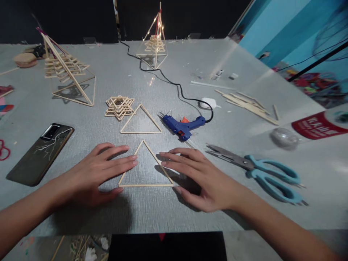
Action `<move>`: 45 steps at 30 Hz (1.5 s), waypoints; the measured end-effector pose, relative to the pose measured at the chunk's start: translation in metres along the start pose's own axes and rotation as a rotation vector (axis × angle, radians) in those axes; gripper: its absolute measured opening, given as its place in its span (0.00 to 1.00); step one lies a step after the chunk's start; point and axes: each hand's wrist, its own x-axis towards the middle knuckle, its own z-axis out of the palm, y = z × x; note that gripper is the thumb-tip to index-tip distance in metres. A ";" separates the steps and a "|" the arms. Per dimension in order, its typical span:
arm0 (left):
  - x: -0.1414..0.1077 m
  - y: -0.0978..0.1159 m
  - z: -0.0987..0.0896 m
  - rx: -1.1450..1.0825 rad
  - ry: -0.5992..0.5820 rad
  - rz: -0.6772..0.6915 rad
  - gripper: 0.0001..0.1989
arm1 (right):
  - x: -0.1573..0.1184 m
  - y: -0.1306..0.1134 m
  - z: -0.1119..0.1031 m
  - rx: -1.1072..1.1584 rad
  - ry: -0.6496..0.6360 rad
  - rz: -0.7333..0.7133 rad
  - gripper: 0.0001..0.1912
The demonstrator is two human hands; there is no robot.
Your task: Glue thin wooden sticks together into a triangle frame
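A triangle of thin wooden sticks (146, 185) lies flat on the table right in front of me. My left hand (104, 168) rests at its left side, fingers spread, with fingertips on or beside the left stick. On the other side my right hand (195, 174) has its fingers stretched out, the tips at the right stick and the thumb near the lower right corner. Just beyond is a second stick triangle (141, 132). Touching or close to its left side sits a stack of stick stars (119, 107). A blue hot glue gun (182, 127) lies to the right.
Teal-handled scissors (255, 168) and a plastic bottle (318, 127) are at the right, below loose wooden sticks (247, 103). A phone (40, 154) lies left. Two stick pyramids, one tilted (69, 72) and one lit (156, 43), stand behind. A black cord (171, 82) crosses the table.
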 end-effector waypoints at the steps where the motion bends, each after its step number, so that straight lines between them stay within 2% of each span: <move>1: 0.000 0.000 0.000 0.002 0.002 -0.007 0.37 | 0.001 0.000 0.000 -0.003 -0.003 0.003 0.33; 26: 0.001 0.002 -0.001 0.005 -0.004 -0.027 0.35 | 0.002 -0.001 0.001 -0.001 0.012 -0.002 0.32; 45: -0.001 0.000 -0.003 0.042 -0.020 0.013 0.33 | 0.001 -0.001 0.001 -0.008 0.001 -0.004 0.33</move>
